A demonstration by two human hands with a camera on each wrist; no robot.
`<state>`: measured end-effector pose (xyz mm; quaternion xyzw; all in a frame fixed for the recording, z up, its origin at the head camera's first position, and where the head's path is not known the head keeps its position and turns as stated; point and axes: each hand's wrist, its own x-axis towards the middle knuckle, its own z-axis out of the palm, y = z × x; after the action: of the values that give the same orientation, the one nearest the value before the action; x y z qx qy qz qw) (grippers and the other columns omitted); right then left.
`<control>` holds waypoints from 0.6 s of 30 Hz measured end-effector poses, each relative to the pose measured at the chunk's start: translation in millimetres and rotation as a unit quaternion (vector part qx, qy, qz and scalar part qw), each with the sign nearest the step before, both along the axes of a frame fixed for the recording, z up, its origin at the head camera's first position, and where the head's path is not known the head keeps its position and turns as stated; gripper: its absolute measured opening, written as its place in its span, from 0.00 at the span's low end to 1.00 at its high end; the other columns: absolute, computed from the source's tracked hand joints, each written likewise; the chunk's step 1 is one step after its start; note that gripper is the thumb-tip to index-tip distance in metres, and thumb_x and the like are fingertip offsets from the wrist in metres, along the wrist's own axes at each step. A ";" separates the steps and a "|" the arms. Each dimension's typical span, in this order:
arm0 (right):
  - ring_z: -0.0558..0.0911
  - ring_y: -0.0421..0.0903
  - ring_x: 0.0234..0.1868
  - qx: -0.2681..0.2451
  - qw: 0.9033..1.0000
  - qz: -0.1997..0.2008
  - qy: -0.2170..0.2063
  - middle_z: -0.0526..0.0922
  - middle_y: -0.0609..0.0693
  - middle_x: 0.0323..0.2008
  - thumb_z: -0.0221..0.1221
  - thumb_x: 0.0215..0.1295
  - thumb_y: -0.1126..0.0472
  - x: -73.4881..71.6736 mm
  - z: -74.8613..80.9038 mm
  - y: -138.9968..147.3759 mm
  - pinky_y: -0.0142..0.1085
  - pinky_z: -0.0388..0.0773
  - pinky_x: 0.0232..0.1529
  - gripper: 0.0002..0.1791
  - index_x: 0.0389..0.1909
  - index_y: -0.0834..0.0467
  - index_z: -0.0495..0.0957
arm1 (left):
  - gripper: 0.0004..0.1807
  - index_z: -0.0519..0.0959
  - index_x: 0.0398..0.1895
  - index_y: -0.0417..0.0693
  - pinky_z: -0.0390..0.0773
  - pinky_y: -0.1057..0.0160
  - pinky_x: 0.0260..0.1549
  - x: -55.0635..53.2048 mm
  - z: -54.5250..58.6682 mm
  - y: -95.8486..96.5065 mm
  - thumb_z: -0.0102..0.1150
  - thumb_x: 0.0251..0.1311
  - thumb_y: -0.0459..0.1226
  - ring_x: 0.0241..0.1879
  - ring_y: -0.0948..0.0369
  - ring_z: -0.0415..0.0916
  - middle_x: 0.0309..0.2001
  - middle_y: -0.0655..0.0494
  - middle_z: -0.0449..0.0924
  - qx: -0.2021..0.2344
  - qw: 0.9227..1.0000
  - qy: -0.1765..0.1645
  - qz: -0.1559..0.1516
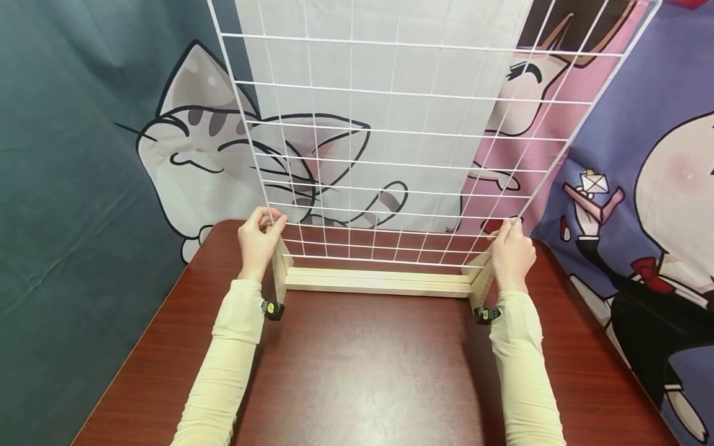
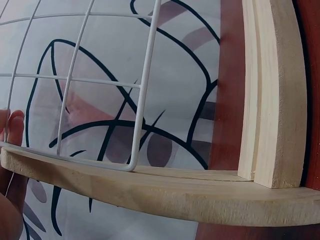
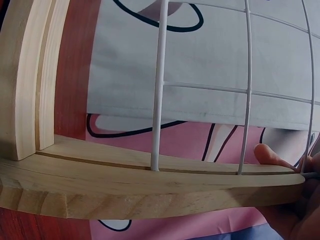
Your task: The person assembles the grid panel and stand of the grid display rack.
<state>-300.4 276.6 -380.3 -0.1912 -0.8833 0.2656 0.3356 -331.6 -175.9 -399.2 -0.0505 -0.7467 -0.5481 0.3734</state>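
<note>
A white wire grid panel (image 1: 385, 261) stands upright between the two side pieces of a pale wooden stand. My left hand (image 1: 258, 243) pinches the panel's left edge at the top of the left side piece (image 2: 165, 192). On the other edge, my right hand (image 1: 512, 253) grips panel and wood together at the top of the right side piece (image 3: 150, 192). The right wrist view shows the panel's thick bottom wire (image 3: 160, 85) ending at a groove in the wood. In the left wrist view, the panel's lower corner lies along the left side piece. Some fingers are hidden.
A grooved wooden crossbar (image 1: 379, 284) joins the side pieces low down, with a gap below the panel. The stand is on a reddish-brown table (image 1: 368, 365). Behind hangs a curtain with cartoon cats (image 1: 195, 148). Black wrist cameras (image 1: 273, 310) sit on both sleeves.
</note>
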 end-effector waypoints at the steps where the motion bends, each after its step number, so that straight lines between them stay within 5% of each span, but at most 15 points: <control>1: 0.76 0.79 0.42 0.000 1.000 -0.001 -0.001 0.77 0.81 0.39 0.34 0.77 0.47 -0.1 -0.4 0.3 0.66 0.69 0.40 0.28 0.44 0.69 0.71 | 0.07 0.80 0.32 0.34 0.63 0.78 0.27 0.2 0.1 -0.4 0.68 0.53 0.30 0.25 0.82 0.73 0.28 0.36 0.85 -0.001 1.000 0.000 -0.003; 18: 0.76 0.79 0.41 0.009 1.000 0.001 -0.003 0.78 0.81 0.38 0.35 0.77 0.49 -0.1 0.1 -0.4 0.66 0.69 0.39 0.26 0.45 0.69 0.71 | 0.07 0.79 0.33 0.38 0.65 0.78 0.32 2.0 0.4 -3.9 0.67 0.55 0.33 0.27 0.86 0.71 0.30 0.40 0.86 -0.039 0.999 -0.009 -0.007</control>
<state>-300.5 276.2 -380.2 -0.1878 -0.8869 0.2577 0.3342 -329.5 -179.7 -398.8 -0.0654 -0.7703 -0.5218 0.3607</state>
